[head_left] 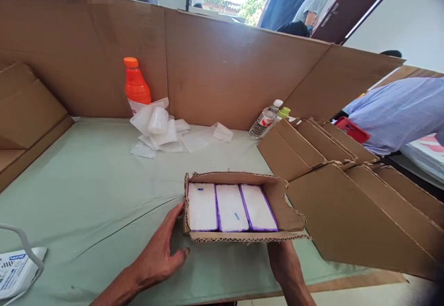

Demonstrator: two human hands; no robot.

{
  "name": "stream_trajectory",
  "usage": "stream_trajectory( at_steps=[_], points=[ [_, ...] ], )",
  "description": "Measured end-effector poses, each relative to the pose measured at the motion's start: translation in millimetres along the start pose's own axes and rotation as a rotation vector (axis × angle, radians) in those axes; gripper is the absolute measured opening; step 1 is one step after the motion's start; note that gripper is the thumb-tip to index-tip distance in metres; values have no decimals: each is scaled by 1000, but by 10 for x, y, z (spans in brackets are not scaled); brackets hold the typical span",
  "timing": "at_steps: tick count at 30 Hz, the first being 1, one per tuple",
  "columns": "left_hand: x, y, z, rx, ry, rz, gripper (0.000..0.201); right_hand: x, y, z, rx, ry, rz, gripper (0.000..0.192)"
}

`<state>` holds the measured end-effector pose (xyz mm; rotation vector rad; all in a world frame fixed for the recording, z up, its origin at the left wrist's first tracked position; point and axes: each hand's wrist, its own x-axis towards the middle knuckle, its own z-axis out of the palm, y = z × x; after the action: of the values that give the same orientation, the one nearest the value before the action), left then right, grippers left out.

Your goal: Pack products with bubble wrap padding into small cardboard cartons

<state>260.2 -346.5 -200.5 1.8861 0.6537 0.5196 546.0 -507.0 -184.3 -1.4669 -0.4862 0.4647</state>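
Note:
A shallow cardboard tray (277, 195) sits near the front of a green-covered table (97, 176). Three white packets with purple edges (231, 207) lie side by side in it. My left hand (161, 252) rests flat on the cloth, fingertips touching the tray's left wall. My right hand (282, 259) reaches under the tray's near edge; its fingers are hidden by the cardboard, so I cannot tell how they grip.
Cardboard walls (225, 65) fence the back and sides. An orange bottle (136, 85) stands behind a heap of bubble-wrap bags (157, 128). Two bottles (267, 120) stand by slanted cardboard dividers (347, 195). A white device with cable (15, 269) lies front left. A person in blue (398, 111) sits right.

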Motion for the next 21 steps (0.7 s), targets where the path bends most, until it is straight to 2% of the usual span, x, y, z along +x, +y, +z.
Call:
stream_trajectory(
  at_steps=[3, 5, 7, 11, 14, 16, 19, 21],
  points=[
    [62, -17, 23, -44, 119, -42, 85, -20, 89, 249, 21, -73, 70, 49],
    [188, -47, -92, -95, 239, -81, 85, 19, 89, 449, -20, -172, 86, 49],
    [375, -87, -318, -151, 351, -126, 79, 104, 100, 709, -69, -262, 87, 51],
    [791, -190, -889, -152, 536, -164, 63, 338, 174, 1367, -67, -373, 35, 55],
    [961, -300, -1124, -120, 656, -156, 57, 533, 209, 1737, -124, -463, -71, 56],
    [980, -400, -1122, -124, 691, -149, 55, 708, 219, 1820, -258, -501, -163, 57],
    [941, -561, -972, -107, 735, -190, 48, 1085, 232, 1785, -433, -505, -251, 57],
    [920, -645, -868, -57, 773, -241, 43, 1380, 242, 1788, -534, -490, -291, 50]
  ],
)
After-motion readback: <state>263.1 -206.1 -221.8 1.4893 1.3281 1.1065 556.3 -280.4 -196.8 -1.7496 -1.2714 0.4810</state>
